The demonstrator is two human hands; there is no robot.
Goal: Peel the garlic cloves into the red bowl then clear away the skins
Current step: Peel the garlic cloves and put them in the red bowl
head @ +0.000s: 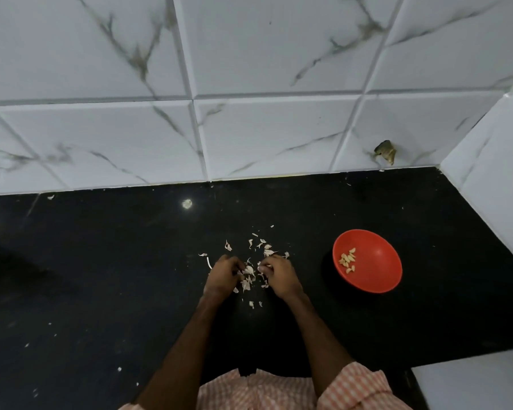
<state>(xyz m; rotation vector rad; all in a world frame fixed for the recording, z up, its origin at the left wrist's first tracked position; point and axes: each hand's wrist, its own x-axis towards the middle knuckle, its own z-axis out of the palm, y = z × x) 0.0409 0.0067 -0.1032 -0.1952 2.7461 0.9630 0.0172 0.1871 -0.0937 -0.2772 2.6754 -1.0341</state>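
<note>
Red bowl [376,261] is sitting toward the right end of the table [101,261], well apart from the back edge, probably parked there so the right hand [279,275] is only needing a short reach to drop garlic in; peeled cloves [347,260] are lying in its left half; skins [264,250] are lying scattered mid-table, near the bowl's left side but apart from it, seemingly being let fall in one patch so one sweep is clearing them later; a few stray flecks are sitting toward the near-left corner and along the back edge; left hand [224,275] is hovering low over the pile, knuckles up, fingers curled inward toward the other hand, what they are closing on is hidden so cannot tell; right hand is mirroring it, fingers bent, fingertips pinching a pale bit of the skins, clove or peel inside too small to tell; both forearms are coming in from the near edge, converging in a V; clearing step is not yet done, judging by the litter.
</note>
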